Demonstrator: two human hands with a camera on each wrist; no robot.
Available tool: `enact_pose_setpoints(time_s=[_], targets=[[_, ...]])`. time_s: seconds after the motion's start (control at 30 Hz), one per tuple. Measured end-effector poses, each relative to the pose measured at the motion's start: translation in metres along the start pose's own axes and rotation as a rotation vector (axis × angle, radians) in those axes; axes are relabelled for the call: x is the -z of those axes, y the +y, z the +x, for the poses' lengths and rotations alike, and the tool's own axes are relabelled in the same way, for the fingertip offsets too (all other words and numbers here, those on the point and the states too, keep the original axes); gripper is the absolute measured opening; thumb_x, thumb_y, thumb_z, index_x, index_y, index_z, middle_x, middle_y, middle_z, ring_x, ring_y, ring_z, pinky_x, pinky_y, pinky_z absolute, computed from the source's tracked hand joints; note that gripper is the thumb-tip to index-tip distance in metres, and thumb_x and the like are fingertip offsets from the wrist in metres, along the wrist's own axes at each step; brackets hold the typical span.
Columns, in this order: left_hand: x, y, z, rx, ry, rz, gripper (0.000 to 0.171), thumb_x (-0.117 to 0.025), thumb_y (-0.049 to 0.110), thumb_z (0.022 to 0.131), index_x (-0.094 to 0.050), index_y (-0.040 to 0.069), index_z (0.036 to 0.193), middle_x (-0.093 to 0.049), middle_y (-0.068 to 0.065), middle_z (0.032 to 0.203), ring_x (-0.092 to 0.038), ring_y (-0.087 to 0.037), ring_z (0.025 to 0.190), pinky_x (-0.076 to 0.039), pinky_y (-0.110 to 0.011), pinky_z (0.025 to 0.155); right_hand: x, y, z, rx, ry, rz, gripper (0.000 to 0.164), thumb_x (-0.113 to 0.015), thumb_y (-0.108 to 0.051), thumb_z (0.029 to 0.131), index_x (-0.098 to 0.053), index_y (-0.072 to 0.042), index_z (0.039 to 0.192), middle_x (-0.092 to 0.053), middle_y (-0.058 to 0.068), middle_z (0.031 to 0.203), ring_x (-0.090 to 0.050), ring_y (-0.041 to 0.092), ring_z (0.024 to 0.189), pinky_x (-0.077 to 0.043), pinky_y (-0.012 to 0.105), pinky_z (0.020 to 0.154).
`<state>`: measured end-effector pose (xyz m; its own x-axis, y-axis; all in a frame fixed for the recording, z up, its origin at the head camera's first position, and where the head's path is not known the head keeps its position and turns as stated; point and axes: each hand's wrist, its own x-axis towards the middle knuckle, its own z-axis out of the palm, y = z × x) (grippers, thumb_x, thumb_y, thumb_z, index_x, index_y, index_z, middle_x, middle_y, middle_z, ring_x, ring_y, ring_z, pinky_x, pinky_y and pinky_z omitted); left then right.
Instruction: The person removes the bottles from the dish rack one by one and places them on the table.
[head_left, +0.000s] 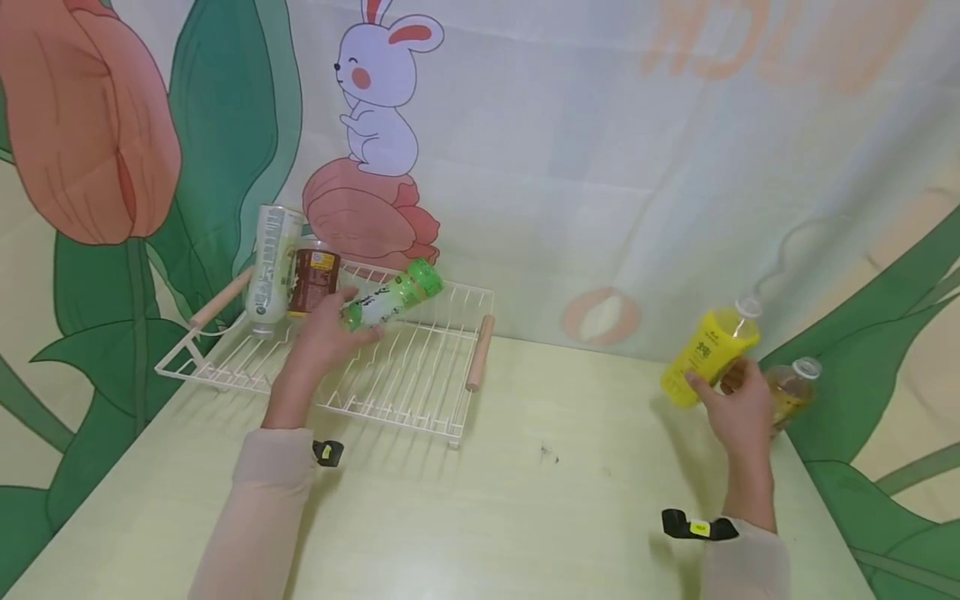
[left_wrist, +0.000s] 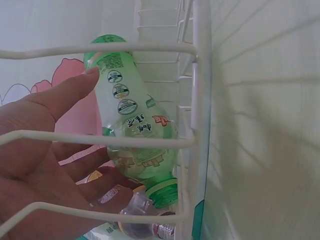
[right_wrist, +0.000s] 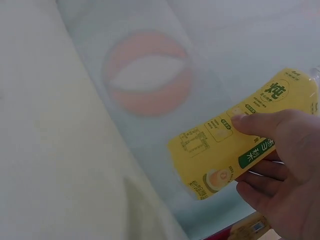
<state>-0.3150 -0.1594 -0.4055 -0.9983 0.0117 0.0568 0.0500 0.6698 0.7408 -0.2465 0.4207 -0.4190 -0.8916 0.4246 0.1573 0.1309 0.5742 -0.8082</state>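
Note:
In the head view, my left hand (head_left: 327, 332) is at the lower-left end of a green-and-clear drink bottle (head_left: 395, 295) lying aslant in a white wire rack (head_left: 397, 375). The left wrist view shows the thumb at the edge of this bottle (left_wrist: 132, 115), with the other fingers loosely spread near its neck and green cap. My right hand (head_left: 738, 408) grips a yellow-labelled drink bottle (head_left: 708, 354), thumb on one side and fingers behind. That bottle (right_wrist: 240, 135) is tilted, its base hanging over the table's far right area.
A pale green bottle (head_left: 273, 267) and a brown-labelled bottle (head_left: 315, 279) lean in the rack's left part. Another clear-capped bottle (head_left: 791, 392) stands just behind my right hand. The rack has wooden handles (head_left: 481, 354). A printed curtain (head_left: 562, 167) borders the table (head_left: 555, 517).

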Motion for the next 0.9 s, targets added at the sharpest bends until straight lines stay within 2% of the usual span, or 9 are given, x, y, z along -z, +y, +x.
enact_pose_setpoints(time_s=[0.1, 0.23, 0.33, 0.53, 0.77, 0.9], targets=[[-0.002, -0.001, 0.000, 0.001, -0.028, 0.020, 0.090, -0.078, 0.037, 0.097, -0.029, 0.006, 0.166, -0.036, -0.027, 0.164, -0.040, -0.048, 0.145, -0.034, -0.067, 0.118, -0.005, 0.012, 0.003, -0.040, 0.002, -0.045, 0.077, -0.075, -0.043, 0.099, -0.042, 0.001, 0.153, -0.053, 0.026, 0.151, -0.050, 0.044, 0.137, -0.043, 0.061, 0.113], [-0.002, -0.001, -0.001, -0.028, -0.025, 0.055, 0.086, -0.077, 0.035, 0.098, -0.032, 0.003, 0.164, -0.036, -0.028, 0.164, -0.036, -0.048, 0.148, -0.032, -0.067, 0.119, -0.010, 0.023, 0.005, -0.069, -0.005, -0.075, 0.078, -0.073, -0.043, 0.099, -0.041, 0.002, 0.154, -0.052, 0.028, 0.151, -0.051, 0.047, 0.136, -0.044, 0.062, 0.111], [-0.002, 0.000, -0.001, -0.046, -0.011, 0.068, 0.083, -0.077, 0.034, 0.098, -0.035, 0.002, 0.162, -0.036, -0.028, 0.163, -0.036, -0.049, 0.149, -0.032, -0.066, 0.119, -0.011, 0.026, 0.005, -0.085, -0.018, -0.084, 0.078, -0.073, -0.042, 0.100, -0.039, 0.001, 0.155, -0.051, 0.029, 0.152, -0.052, 0.047, 0.136, -0.045, 0.062, 0.110], [-0.002, 0.003, 0.000, -0.043, 0.021, 0.115, 0.078, -0.077, 0.034, 0.097, -0.041, 0.001, 0.158, -0.039, -0.029, 0.158, -0.041, -0.050, 0.143, -0.034, -0.068, 0.117, -0.007, 0.026, 0.007, -0.124, -0.065, -0.117, 0.082, -0.072, -0.040, 0.101, -0.031, 0.001, 0.158, -0.044, 0.031, 0.157, -0.047, 0.051, 0.142, -0.043, 0.067, 0.112], [-0.002, 0.002, 0.002, -0.044, 0.036, 0.145, 0.076, -0.078, 0.032, 0.097, -0.043, 0.000, 0.157, -0.042, -0.030, 0.156, -0.043, -0.050, 0.141, -0.036, -0.068, 0.115, -0.005, 0.028, 0.008, -0.141, -0.077, -0.080, 0.083, -0.074, -0.035, 0.101, -0.027, -0.006, 0.163, -0.040, 0.028, 0.162, -0.043, 0.051, 0.145, -0.038, 0.069, 0.115], [-0.006, -0.002, 0.004, -0.052, 0.035, 0.153, 0.075, -0.079, 0.030, 0.096, -0.045, 0.000, 0.156, -0.047, -0.028, 0.154, -0.049, -0.047, 0.137, -0.039, -0.065, 0.114, -0.002, 0.033, 0.006, -0.146, -0.078, -0.066, 0.083, -0.075, -0.031, 0.100, -0.027, -0.007, 0.164, -0.041, 0.028, 0.162, -0.043, 0.052, 0.145, -0.037, 0.069, 0.115]])
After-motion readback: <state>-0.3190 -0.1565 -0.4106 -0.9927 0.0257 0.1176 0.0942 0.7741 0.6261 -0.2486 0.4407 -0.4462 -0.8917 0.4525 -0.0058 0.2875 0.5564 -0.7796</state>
